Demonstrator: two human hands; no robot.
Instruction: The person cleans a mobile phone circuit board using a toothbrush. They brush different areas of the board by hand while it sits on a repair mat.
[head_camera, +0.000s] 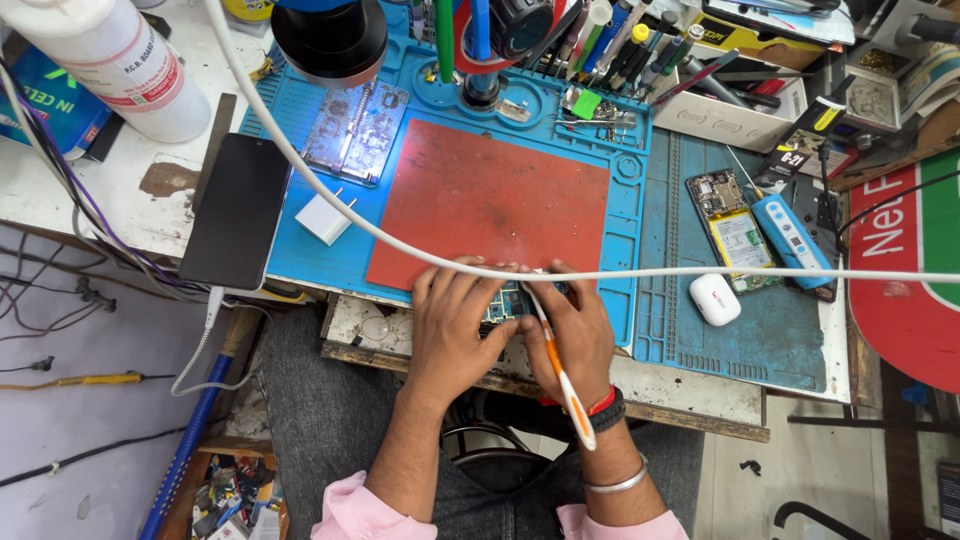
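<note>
My left hand (458, 320) and my right hand (575, 325) meet at the near edge of the blue work mat (640, 200), both closed around a small circuit board (510, 300) that shows between the fingers. My right hand also holds an orange and white brush-like tool (560, 372), whose handle points back toward my wrist. A red pad (490, 200) lies on the mat just beyond my hands. A white cable (700, 274) runs across in front of them.
A black phone (238, 210) lies at the left, with a white charger plug (324, 217) and an opened phone frame (358, 130) nearby. To the right are an open phone with battery (735, 232), a white earbud case (714, 299) and a blue device (792, 240). Tools stand at the back.
</note>
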